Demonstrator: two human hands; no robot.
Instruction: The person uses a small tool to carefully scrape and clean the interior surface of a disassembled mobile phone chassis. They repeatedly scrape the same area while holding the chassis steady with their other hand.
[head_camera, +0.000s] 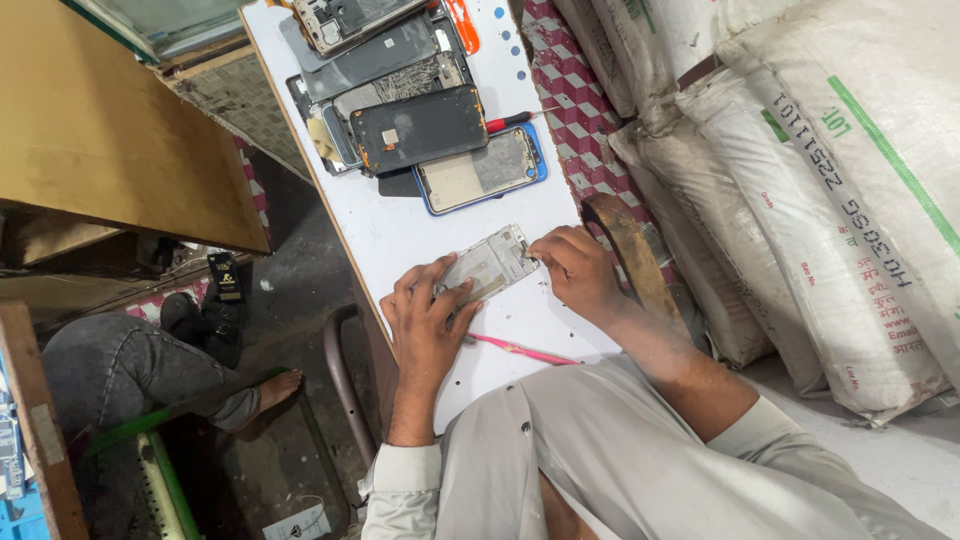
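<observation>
The left hand (428, 320) pins the opened phone frame (490, 265) flat on the white surface (400, 235); its grip is pressed on the frame. The right hand (572, 268) pinches at the frame's corner (fingers together; any tool is too small to tell); a steady hold probably matters most.

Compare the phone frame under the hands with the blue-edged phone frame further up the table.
The silver phone frame is held: the left hand presses on one end and the right hand works at the other, while the blue-edged phone frame lies untouched. The silver one lies alone on the white table; the blue-edged one lies against a pile of phone parts. Their rims differ: silver-grey versus blue. Both lie flat, opened, insides showing.
</observation>
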